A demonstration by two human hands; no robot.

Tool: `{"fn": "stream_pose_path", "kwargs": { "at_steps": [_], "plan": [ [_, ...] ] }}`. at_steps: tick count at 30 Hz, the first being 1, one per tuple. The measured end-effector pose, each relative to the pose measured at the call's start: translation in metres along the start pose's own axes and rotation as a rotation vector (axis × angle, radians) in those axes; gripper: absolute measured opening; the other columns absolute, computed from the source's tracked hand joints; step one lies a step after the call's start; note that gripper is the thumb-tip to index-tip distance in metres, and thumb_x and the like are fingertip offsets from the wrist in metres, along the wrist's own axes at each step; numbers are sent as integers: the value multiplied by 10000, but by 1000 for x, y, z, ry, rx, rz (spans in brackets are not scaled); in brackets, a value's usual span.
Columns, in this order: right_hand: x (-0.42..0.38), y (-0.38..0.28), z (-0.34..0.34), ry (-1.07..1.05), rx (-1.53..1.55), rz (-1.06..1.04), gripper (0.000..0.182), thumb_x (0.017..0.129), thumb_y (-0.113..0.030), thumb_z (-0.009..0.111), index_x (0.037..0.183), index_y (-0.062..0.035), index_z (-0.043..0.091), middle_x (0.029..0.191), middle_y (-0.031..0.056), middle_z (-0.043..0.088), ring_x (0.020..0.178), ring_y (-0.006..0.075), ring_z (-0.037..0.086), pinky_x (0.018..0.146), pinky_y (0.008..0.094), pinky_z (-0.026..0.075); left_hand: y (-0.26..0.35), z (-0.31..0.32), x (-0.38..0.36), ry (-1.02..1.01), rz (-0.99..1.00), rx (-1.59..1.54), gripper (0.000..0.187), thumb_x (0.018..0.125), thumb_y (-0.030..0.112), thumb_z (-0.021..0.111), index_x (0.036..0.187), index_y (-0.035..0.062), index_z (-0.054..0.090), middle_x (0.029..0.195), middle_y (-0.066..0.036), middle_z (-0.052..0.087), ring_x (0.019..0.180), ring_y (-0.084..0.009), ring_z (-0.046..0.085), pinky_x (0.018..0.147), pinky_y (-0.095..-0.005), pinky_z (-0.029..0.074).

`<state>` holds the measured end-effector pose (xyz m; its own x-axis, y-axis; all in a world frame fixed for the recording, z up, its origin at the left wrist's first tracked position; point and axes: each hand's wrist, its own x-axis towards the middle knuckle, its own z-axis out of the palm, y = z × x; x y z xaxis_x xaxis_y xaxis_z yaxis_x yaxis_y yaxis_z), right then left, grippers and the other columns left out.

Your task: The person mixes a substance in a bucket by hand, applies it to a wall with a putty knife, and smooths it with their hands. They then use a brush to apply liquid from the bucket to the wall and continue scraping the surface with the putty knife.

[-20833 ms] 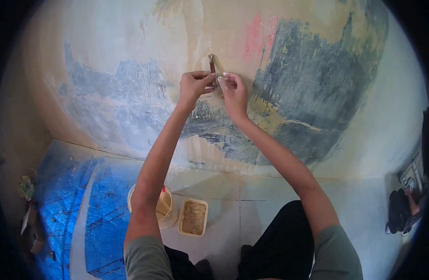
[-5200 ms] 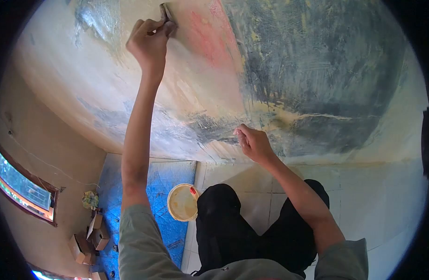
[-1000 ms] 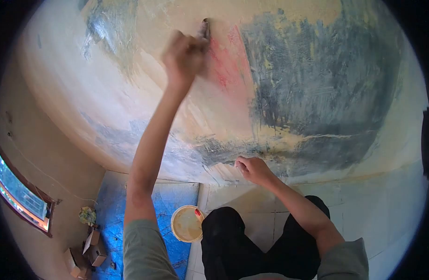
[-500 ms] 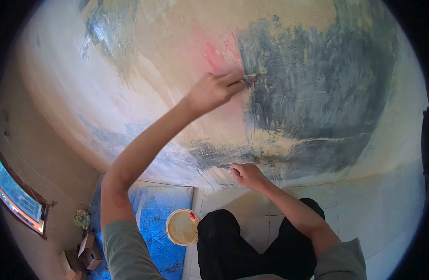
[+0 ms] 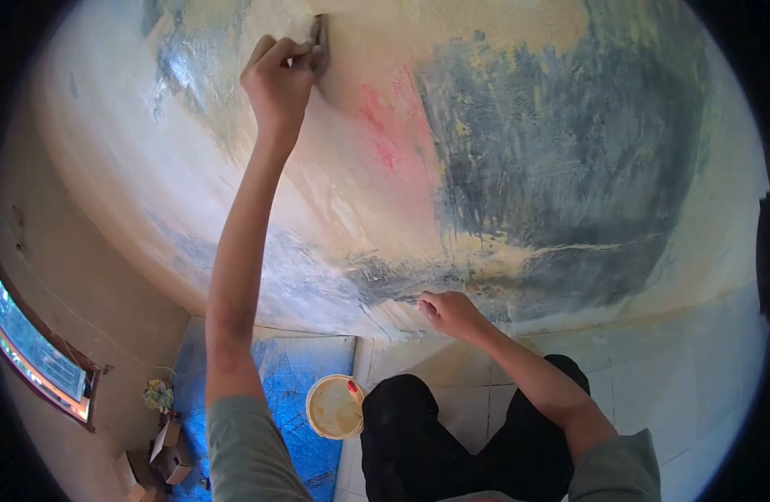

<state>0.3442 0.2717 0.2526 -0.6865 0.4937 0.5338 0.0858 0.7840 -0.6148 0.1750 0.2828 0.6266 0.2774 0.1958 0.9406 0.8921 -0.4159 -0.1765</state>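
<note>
My left hand (image 5: 278, 79) is raised high on the painted wall (image 5: 360, 192), fingers pinched round a small dark flat tool (image 5: 320, 43) whose edge is against the surface. To the right of that hand are a reddish patch (image 5: 389, 117) and a large dark grey-green area (image 5: 552, 142) with rough streaks. Low down, my right hand (image 5: 454, 316) is closed in front of the wall's lower edge, its fingers curled in; I cannot tell what, if anything, is in them.
A round tub (image 5: 335, 407) with a red-tipped handle (image 5: 352, 388) in it stands beside my left knee, by a blue sheet (image 5: 289, 376) on the floor. Open cardboard boxes (image 5: 169, 456) and a crumpled cloth-like bundle (image 5: 158, 395) lie at the left, below a window (image 5: 38, 343).
My left hand has moved up and to the left with the flat tool, from the dark area's edge to the pale wall. My right hand has stayed nearly in place.
</note>
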Motion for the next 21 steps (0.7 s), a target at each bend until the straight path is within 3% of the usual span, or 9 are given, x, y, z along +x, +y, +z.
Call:
{"fn": "stream_pose_path", "kwargs": {
  "at_steps": [2, 4, 7, 8, 11, 17, 19, 20, 21],
  "plan": [
    [-1, -2, 1, 26, 7, -26, 124, 885, -147, 536, 905, -43, 600, 650, 153, 616, 587, 334, 606, 574, 438, 472, -8, 15, -21, 44, -26, -71, 221, 657, -74, 652, 817, 78, 653, 814, -72, 638, 800, -224, 659, 626, -320, 526],
    [0, -2, -3, 65, 11, -58, 121, 884, -142, 537, 902, -41, 601, 650, 151, 618, 589, 332, 609, 573, 436, 471, 22, 30, -50, -278, 630, 141, 147, 691, 16, 653, 824, 79, 642, 863, -11, 627, 755, -195, 645, 610, -326, 532],
    [-5, -4, -10, -3, 6, -12, 131, 891, -143, 536, 905, -39, 613, 641, 148, 616, 590, 327, 612, 570, 431, 470, 17, 22, -22, -366, 473, 31, 154, 693, 39, 672, 836, 90, 640, 859, -19, 623, 699, -197, 651, 621, -312, 540],
    [-5, -3, -12, -12, 3, 2, 132, 889, -143, 537, 910, -41, 618, 642, 147, 617, 590, 325, 613, 570, 431, 471, 16, 18, -2, -313, 55, -384, 186, 669, -31, 686, 823, 68, 648, 817, -45, 620, 648, -195, 647, 613, -312, 540],
    [-5, 3, -15, -26, -4, 19, 144, 891, -151, 536, 927, -44, 626, 645, 146, 620, 592, 322, 617, 568, 433, 473, 17, 7, 9, 62, -42, -9, 230, 670, -140, 627, 807, 39, 674, 783, -53, 615, 653, -171, 642, 611, -294, 527],
    [-3, 12, -1, -6, -57, 8, 148, 893, -176, 530, 906, -60, 621, 676, 168, 619, 622, 357, 610, 571, 450, 471, 41, 37, -103, -545, 391, 43, 204, 616, 26, 685, 805, 99, 663, 836, -50, 622, 786, -212, 648, 667, -336, 541],
    [-4, 15, 3, 6, -88, 4, 154, 890, -192, 530, 906, -70, 624, 718, 183, 625, 652, 383, 607, 583, 461, 474, 25, 43, -104, -475, 463, -103, 158, 655, 63, 681, 805, 112, 671, 937, -33, 651, 841, -205, 661, 685, -338, 546],
    [-4, 19, 7, 21, -70, -2, 160, 893, -202, 532, 908, -72, 625, 725, 188, 624, 654, 386, 605, 582, 464, 473, 22, 39, -98, -660, 287, -79, 154, 696, 76, 671, 839, 129, 691, 1053, -33, 657, 903, -204, 664, 718, -337, 550],
    [-2, 17, 4, 9, -56, -21, 123, 875, -163, 533, 823, -53, 553, 641, 174, 585, 596, 365, 591, 552, 470, 448, 10, 39, -93, -502, 487, 3, 171, 714, 80, 672, 878, 116, 703, 1065, -51, 662, 887, -214, 668, 714, -340, 550]
  ]
}}
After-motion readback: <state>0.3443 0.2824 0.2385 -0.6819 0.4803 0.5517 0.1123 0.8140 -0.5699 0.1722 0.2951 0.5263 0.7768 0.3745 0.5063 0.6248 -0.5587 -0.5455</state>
